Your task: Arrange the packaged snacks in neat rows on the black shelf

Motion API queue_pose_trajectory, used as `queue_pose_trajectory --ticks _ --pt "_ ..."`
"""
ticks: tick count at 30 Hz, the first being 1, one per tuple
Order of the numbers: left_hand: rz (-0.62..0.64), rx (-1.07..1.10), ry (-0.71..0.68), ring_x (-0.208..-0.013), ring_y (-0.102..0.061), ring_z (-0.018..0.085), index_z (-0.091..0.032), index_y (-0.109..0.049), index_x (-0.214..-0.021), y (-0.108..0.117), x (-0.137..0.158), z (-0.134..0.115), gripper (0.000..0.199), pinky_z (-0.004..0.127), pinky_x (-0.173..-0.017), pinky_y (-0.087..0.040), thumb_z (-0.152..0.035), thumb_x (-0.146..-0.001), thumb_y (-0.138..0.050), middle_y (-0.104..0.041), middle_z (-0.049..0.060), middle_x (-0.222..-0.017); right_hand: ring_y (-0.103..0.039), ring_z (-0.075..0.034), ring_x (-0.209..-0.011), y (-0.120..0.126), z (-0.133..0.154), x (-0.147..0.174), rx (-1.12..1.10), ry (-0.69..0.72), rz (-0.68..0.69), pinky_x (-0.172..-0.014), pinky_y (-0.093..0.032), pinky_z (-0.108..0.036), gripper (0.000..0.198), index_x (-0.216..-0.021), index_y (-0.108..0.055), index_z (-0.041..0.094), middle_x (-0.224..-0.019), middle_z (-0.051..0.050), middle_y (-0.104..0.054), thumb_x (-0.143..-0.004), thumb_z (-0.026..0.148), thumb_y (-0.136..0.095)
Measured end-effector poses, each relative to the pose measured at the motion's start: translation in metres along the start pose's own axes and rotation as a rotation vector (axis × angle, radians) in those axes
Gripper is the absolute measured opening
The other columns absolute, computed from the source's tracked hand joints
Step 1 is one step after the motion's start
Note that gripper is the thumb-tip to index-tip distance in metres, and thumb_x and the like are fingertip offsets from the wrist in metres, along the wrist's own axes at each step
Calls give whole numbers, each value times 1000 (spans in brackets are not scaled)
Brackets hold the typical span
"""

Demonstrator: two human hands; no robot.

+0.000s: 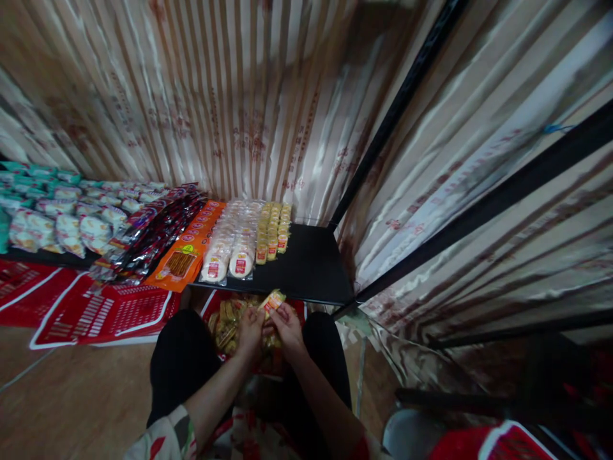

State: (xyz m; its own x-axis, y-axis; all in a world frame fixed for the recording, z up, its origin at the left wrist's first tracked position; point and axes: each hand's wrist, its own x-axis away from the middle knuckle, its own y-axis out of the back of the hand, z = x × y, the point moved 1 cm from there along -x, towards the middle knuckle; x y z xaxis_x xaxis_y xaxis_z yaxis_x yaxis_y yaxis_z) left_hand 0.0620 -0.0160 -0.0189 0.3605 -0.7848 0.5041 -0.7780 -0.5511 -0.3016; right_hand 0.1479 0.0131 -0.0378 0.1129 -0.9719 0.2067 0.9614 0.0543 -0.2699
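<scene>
Between my knees, my left hand [251, 329] and my right hand [286, 322] together pinch a small yellow snack packet [272, 303] with a red and white label. Both hands are closed on it, just in front of the black shelf's edge. Below them sits a red basket [205, 308] filled with similar yellow packets [227, 326], partly hidden by my hands and legs. On the black shelf [311, 265] stand short rows of matching yellow packets [272, 239]. Left of these lie two rows of clear-wrapped round white crackers [241, 260].
Further left on the shelf are an orange snack bag [177, 259], dark red packets [153, 239], white packets [69, 227] and teal packets [33, 179]. Red printed bags [110, 313] hang below. Black metal posts [397, 121] and a pleated curtain [249, 96] bound the back and right.
</scene>
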Motion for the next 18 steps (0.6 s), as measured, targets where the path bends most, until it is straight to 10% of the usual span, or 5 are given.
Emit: queue_pose_trajectory --ticks 4,11,18 --pt "20 -183 -59 -63 -63 14 -15 -48 -91 -10 -10 -2 14 25 -52 -51 -21 -79 -53 -62 5 -79 -65 -17 -75 7 14 -13 86 91 2 -70 -52 -29 35 -95 -59 21 -83 -4 -68 -66 38 -66" --pt "0 -732 -681 -99 -58 20 -15 -58 -101 -28 -30 -19 31 40 -93 -44 -11 -74 -45 -58 11 -110 -63 -17 -81 30 42 -74 375 265 -118 -75 -51 -29 39 -109 -60 20 -91 -5 -68 -73 34 -57" --pt "182 -926 -717 -122 -43 21 -14 -56 -114 -62 -47 -32 46 38 -108 -32 -5 -72 -41 -48 10 -133 -62 -17 -81 30 51 -128 492 310 -169 -77 -50 -32 43 -115 -57 20 -94 -5 -66 -73 32 -53"
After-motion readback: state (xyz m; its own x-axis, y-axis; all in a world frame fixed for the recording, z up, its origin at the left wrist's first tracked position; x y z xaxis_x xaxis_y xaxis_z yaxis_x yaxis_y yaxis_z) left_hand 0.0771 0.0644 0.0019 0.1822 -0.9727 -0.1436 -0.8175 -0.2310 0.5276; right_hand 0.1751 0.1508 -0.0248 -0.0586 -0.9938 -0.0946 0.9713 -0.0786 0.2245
